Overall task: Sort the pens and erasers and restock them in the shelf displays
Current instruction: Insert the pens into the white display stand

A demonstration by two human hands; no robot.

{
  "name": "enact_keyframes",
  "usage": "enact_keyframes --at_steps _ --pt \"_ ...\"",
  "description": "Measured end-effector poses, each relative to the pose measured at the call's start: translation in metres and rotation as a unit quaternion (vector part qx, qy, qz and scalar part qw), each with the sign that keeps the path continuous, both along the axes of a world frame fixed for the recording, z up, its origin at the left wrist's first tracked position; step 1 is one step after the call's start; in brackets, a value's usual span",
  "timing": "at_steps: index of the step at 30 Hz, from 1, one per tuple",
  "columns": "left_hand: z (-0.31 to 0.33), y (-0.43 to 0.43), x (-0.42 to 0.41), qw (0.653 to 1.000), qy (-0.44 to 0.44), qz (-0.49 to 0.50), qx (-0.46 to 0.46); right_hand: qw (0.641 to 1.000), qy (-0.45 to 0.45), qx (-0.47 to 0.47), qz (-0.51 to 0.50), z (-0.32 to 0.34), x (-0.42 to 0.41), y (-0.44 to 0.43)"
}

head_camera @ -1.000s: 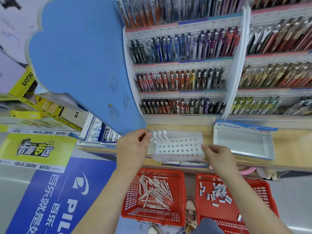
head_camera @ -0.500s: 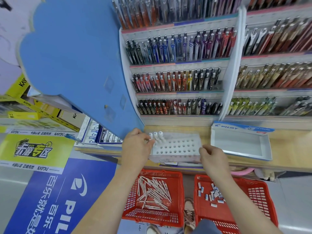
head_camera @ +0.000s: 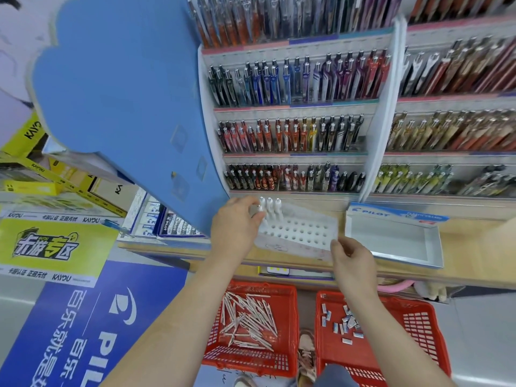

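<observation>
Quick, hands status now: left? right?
Left hand: pinches a white pen standing in the pen holder.
Right hand: at the holder's corner; grip cannot be told.
</observation>
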State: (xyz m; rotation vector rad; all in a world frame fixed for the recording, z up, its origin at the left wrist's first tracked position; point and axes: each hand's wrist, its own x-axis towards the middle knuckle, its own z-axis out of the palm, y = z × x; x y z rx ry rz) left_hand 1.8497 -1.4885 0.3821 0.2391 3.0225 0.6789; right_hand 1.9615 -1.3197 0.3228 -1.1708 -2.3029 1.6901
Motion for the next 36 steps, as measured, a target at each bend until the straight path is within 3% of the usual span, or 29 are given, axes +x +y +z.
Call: enact_keyframes --at_steps 3,7,12,17,21,25,29,36 --pt "0.006 -0.004 0.003 1.0 0.015 -0.004 0.016 0.999 0.01 0.031 0.005 0.003 0.002 0.002" --pt "0.018 -0.021 0.028 0.994 0.072 -0.031 0.07 0.987 0.094 0.128 0.032 0.027 0.008 0.001" --pt "0.023 -0.066 0.078 0.985 0.066 -0.025 0.159 0.97 0.171 0.085 0.152 0.071 0.01 -0.025" --pt "0.004 -0.138 0.117 0.974 0.035 0.071 0.214 0.927 0.148 0.093 0.331 0.079 0.008 -0.083" --pt "-0.029 -0.204 0.148 0.96 -0.012 0.165 0.228 0.889 0.089 0.12 0.432 0.05 0.007 -0.14" --pt "-0.095 -0.264 0.181 0.935 -0.083 0.267 0.218 0.85 0.008 0.148 0.505 -0.012 0.011 -0.193" --pt "-0.186 -0.298 0.207 0.922 -0.151 0.307 0.183 0.821 -0.073 0.152 0.545 -0.117 0.017 -0.235" --pt "-0.432 -0.309 0.222 0.923 -0.287 0.244 0.079 0.85 -0.191 0.116 0.477 -0.39 0.032 -0.258"
